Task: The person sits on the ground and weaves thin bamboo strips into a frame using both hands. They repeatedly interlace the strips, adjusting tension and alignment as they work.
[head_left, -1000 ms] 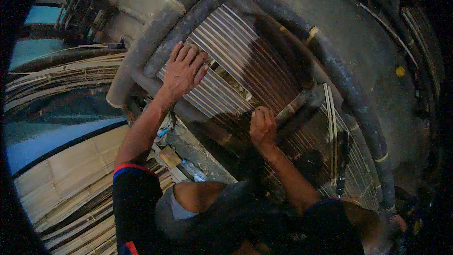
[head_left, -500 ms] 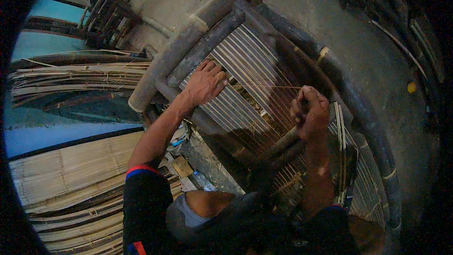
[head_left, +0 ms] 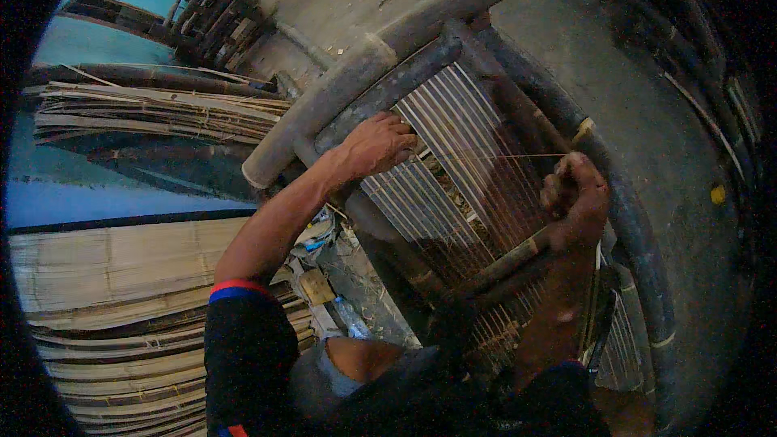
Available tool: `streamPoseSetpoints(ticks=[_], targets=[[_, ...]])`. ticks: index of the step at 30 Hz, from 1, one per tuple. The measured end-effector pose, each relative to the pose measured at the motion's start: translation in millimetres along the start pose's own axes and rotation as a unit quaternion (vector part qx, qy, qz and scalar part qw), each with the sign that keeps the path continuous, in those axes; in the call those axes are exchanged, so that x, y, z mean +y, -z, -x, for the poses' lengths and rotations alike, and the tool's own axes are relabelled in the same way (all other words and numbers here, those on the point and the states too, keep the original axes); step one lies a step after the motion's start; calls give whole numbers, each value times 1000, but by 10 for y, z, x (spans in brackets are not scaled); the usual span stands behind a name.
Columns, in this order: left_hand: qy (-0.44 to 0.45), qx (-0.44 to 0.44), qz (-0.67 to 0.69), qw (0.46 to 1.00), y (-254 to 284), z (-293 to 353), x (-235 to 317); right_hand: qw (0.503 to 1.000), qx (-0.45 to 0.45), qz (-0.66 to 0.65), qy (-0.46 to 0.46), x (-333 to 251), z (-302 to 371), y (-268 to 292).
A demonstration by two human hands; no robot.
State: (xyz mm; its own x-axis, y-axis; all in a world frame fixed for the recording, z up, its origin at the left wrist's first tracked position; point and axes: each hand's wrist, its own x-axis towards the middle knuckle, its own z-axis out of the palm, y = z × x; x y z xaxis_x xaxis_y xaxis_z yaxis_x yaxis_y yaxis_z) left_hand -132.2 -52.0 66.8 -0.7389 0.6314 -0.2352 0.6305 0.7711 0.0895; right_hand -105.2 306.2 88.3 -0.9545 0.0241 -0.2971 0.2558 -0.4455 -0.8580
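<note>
A bamboo frame (head_left: pixel 372 57) made of thick dark poles carries a panel of thin bamboo slats (head_left: pixel 469 162). My left hand (head_left: pixel 376 146) lies flat on the upper left part of the slats, fingers spread against them. My right hand (head_left: pixel 576 198) is raised over the right side of the panel, closed on a thin string (head_left: pixel 494 156). The string runs taut from my right hand leftward to the slats near my left hand. A dark crossbar (head_left: pixel 494 263) crosses the panel just below my right hand.
Bundles of split bamboo strips (head_left: pixel 154 113) lie to the left, with woven bamboo sheets (head_left: pixel 89 275) stacked below them. A curved dark pole (head_left: pixel 639 243) borders the frame on the right. Concrete floor (head_left: pixel 623 89) lies beyond, with another frame (head_left: pixel 210 8) at the upper left.
My right hand has lifted off the slats and pulled to the right, drawing the string taut. My left hand stays pressed on the slats. The view has shifted.
</note>
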Motion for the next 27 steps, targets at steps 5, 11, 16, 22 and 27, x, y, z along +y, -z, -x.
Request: streamPoseSetpoints(ticks=[5,11,16,22,27], targets=[[-22,68,-9,997,-28,36,-7,998,19,31,48,-361,-54,39],[-13,134,-14,991,-9,29,249,936,80,273,206,-483,-424,216],[14,183,-6,983,-319,33,65,599,217,555,534,-222,-415,-109],[165,164,106,967,26,-136,288,903,-234,350,83,957,-34,-648],[243,76,272,928,187,-236,356,877,-194,432,85,1922,-99,-950]])
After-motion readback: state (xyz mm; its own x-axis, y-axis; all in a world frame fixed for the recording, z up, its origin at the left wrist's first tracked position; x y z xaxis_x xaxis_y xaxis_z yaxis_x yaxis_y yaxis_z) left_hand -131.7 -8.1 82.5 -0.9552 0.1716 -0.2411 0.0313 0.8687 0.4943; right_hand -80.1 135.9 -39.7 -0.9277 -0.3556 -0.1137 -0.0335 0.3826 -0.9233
